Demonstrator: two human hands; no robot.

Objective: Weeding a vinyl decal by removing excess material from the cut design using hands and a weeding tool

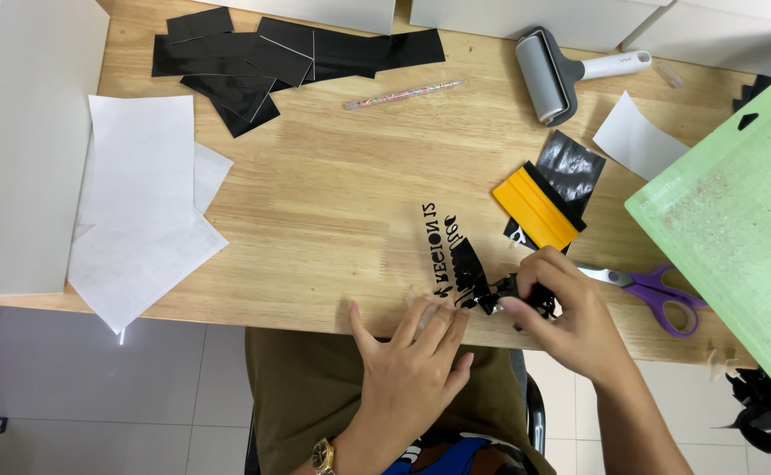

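- The left hand (407, 365) lies flat with fingers spread at the near table edge, pressing down the clear sheet of black lettering (445, 246), apparently to keep it from sliding.
- The right hand (570, 308) pinches a crumpled strip of black vinyl (491, 295) between thumb and fingertips, lifting it off the sheet's right end.
- Just beyond the right hand rests a yellow squeegee (535, 208) on a black scrap; purple scissors (658, 295) lie to the right.
- A green cutting mat (737, 220) overhangs the right edge.
- Far off sit a grey roller (548, 75), a slim pen tool (403, 94) and black vinyl offcuts (254, 62).
- White backing papers (139, 202) are stacked at left, out of the way.
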